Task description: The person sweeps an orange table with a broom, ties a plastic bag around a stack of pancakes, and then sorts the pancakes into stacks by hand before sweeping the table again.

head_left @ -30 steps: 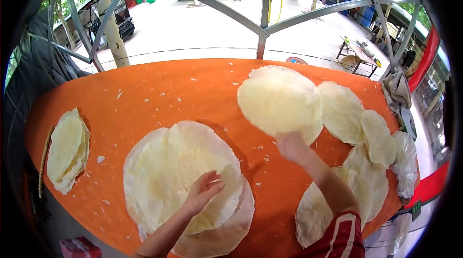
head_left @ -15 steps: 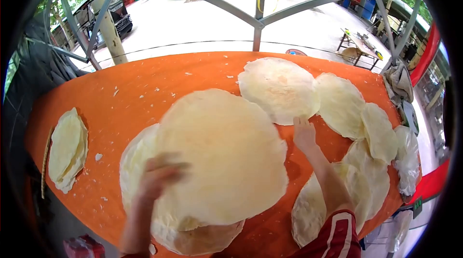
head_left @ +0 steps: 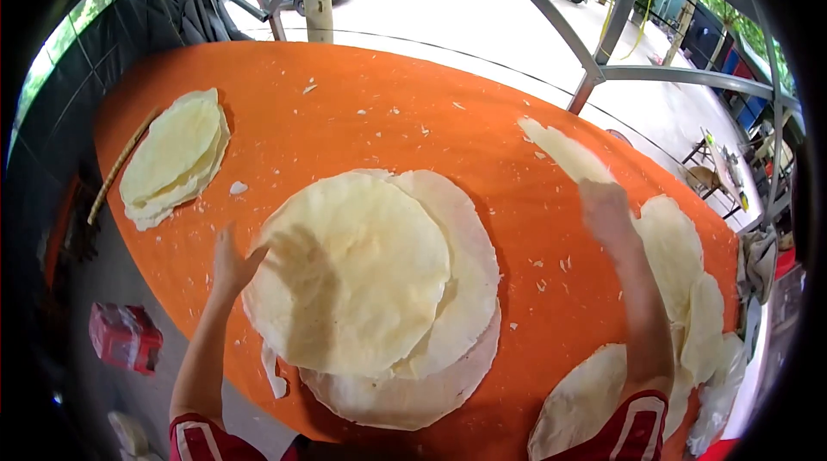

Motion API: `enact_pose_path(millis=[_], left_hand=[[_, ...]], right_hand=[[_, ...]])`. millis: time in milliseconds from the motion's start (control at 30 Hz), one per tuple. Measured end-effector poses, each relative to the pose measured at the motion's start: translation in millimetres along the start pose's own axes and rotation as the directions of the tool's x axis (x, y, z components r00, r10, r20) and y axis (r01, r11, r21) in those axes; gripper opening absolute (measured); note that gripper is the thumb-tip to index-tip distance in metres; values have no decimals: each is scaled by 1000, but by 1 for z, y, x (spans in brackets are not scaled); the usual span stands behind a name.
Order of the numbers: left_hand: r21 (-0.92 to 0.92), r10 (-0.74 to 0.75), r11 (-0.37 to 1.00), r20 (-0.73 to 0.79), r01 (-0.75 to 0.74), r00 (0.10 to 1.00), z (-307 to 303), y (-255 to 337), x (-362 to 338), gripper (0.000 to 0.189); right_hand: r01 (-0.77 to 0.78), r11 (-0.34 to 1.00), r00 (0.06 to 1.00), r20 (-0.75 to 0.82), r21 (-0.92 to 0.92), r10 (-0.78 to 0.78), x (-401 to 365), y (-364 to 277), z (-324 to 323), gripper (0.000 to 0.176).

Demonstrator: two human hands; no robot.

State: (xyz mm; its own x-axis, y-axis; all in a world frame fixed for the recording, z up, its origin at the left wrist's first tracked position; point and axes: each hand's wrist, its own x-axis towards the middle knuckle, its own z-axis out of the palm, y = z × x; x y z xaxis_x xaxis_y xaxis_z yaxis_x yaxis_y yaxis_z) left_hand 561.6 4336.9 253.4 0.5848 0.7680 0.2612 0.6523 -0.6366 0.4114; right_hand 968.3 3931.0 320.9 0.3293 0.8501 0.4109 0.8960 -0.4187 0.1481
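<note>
A pile of thin round flatbread sheets [head_left: 362, 271] lies in the middle of the orange table [head_left: 517, 246], the discs overlapping unevenly. At the pile's left edge is my left hand [head_left: 231, 264], fingers apart, its thumb at the top sheet's rim; whether it touches cannot be told. My right hand [head_left: 606, 209], smeared by motion, is closed at the near end of another flatbread sheet [head_left: 567, 151]. That sheet shows only as a narrow pale strip, so its full shape is hidden. A shadow falls across the pile's top sheet.
A smaller flatbread stack [head_left: 177, 155] sits at far left beside a thin stick [head_left: 121, 164]. More sheets [head_left: 672, 237] overlap at right, near a clear plastic bag [head_left: 722, 379]. Crumbs dot the tabletop. A red box [head_left: 126, 336] is on the floor; metal frame bars [head_left: 594, 73] stand beyond.
The view has turned left. The large top sheet now rests lower on the pile, and my left hand has moved off it to its left edge. The right-hand sheet went from flat to a narrow strip.
</note>
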Motion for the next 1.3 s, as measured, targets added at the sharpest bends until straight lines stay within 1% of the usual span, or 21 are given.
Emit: enact_pose_path(millis=[33,133,200,267,333,367,433,467,533,600,700,767,867,933,967,1000,1067,1133,1167,1233,1300], left_hand=[[-156,-4,988,61,13,998,-7,18,5,58],[-440,85,891,-73,-108,994,-17,61,13,55],[-490,144,847,-166,-209,975,-40,90,16,53],[-409,290,848,-178,-338,941,-47,109,15,54],[-196,500,843,-61,-501,864,-45,119,6,60],[-127,589,807,125,-576,798,-37,129,-6,65],[-43,668,674,462,-738,583,-10,130,-38,76],[-32,665,575,600,-818,444,11,127,-58,81],[-120,672,589,623,-799,401,51,103,-90,84],[-195,676,589,651,-784,346,65,104,-86,87],[-237,653,590,702,-772,283,57,114,-77,90],[-213,651,575,704,-790,284,52,120,-76,89],[-263,798,528,479,-808,366,35,134,-90,87],[-759,889,458,379,-462,257,29,151,-115,83],[-824,819,562,542,-69,190,40,155,-140,79],[-724,749,609,660,325,65,48,161,-166,75],[-628,742,605,667,489,-61,33,187,-206,63],[-441,840,397,529,805,-124,51,205,-230,57],[-376,812,432,557,819,-173,56,205,-230,50],[-446,882,356,451,821,-138,58,204,-231,45],[-444,914,292,391,847,-110,55,206,-233,43]], right_hand=[[72,997,997,-13,2,-72,17,-42,-23,11],[244,970,969,36,1,-244,30,-175,-76,13],[356,928,924,103,111,-368,7,-253,-87,20],[271,862,885,242,429,-399,-32,-299,-92,32],[51,897,945,270,438,-185,-54,-301,-83,43],[-63,898,955,288,435,-72,-73,-297,-75,49],[-251,967,961,132,39,244,-141,-280,-50,54],[-440,893,826,349,-92,443,-170,-282,-69,57],[-528,756,611,445,-388,655,-260,-297,-64,58],[-516,679,601,343,-523,722,-324,-312,-67,50],[-699,569,527,226,-432,819,-369,-307,-80,36],[-728,574,540,201,-375,817,-385,-297,-85,26],[-798,570,516,266,-196,814,-364,-273,-107,18],[-822,567,529,301,-47,793,-306,-283,-136,12],[-846,531,480,361,-50,799,-281,-301,-142,17],[-865,499,435,418,-52,798,-257,-315,-142,21],[-843,517,534,348,148,771,-234,-350,-130,27],[-751,602,655,417,270,630,-229,-366,-118,40],[-793,475,609,508,382,609,-228,-366,-112,51],[-802,236,535,482,549,694,-226,-365,-119,59],[-694,3,461,442,720,770,-230,-364,-119,71]])
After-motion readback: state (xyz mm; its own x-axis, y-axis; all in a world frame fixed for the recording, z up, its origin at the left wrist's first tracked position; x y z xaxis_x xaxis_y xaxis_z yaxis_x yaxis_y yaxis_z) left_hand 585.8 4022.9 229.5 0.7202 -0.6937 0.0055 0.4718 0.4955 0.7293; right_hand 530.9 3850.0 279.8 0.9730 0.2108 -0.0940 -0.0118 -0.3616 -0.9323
